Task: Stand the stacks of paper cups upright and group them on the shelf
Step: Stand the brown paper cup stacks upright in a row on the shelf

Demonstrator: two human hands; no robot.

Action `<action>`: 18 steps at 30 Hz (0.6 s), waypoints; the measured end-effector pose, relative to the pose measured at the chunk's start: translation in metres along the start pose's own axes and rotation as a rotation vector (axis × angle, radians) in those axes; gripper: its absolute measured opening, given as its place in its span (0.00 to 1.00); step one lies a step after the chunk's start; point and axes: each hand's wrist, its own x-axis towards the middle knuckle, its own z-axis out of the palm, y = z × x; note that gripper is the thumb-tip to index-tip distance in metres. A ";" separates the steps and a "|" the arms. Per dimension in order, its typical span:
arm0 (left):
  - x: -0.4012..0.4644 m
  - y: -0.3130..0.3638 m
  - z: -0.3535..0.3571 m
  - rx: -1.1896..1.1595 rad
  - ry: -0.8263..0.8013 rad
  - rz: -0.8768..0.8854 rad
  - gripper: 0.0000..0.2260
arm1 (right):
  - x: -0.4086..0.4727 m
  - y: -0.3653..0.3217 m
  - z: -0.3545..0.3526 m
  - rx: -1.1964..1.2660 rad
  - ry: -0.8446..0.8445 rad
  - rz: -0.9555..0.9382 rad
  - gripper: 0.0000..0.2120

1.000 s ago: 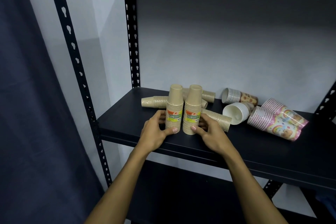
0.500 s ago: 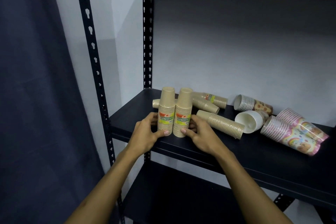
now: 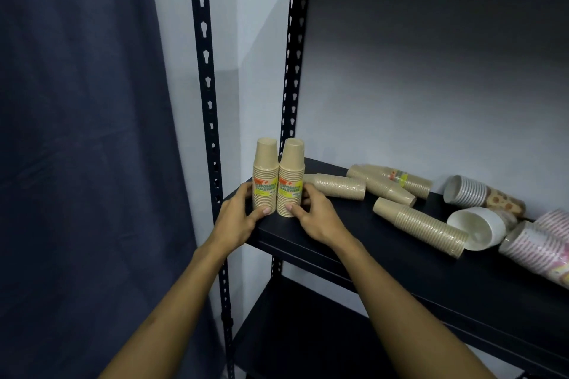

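Note:
Two tan cup stacks with yellow labels stand upright side by side at the left front corner of the black shelf (image 3: 385, 243). My left hand (image 3: 240, 218) grips the left stack (image 3: 265, 177) and my right hand (image 3: 314, 215) grips the right stack (image 3: 291, 177). Three more tan stacks lie on their sides: one (image 3: 335, 184) right behind the upright pair, one with a label (image 3: 391, 180) further back, one (image 3: 421, 226) nearer the front. To the right lie a white stack with a dotted pattern (image 3: 480, 195), a white cup stack (image 3: 477, 226) and a pink striped stack (image 3: 535, 246).
Perforated black uprights (image 3: 207, 101) frame the shelf's left end, right next to the upright stacks. A dark blue curtain (image 3: 86, 132) hangs to the left. A lower shelf (image 3: 308, 341) lies beneath. A grey wall backs the shelf.
Both hands have slid the two upright stacks left along the shelf to its left front corner, away from the lying stacks. My view has swung left with them.

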 end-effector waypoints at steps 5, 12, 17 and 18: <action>0.003 -0.002 0.011 0.019 0.069 -0.007 0.28 | 0.017 0.004 0.003 -0.006 0.004 -0.024 0.23; 0.012 -0.008 0.021 0.043 0.159 -0.062 0.28 | 0.028 0.012 0.009 -0.007 0.033 -0.046 0.22; 0.013 -0.009 0.027 0.078 0.189 -0.087 0.27 | 0.028 0.014 0.010 -0.017 0.035 -0.046 0.22; 0.014 -0.009 0.027 0.082 0.188 -0.087 0.27 | 0.028 0.014 0.010 -0.022 0.034 -0.046 0.22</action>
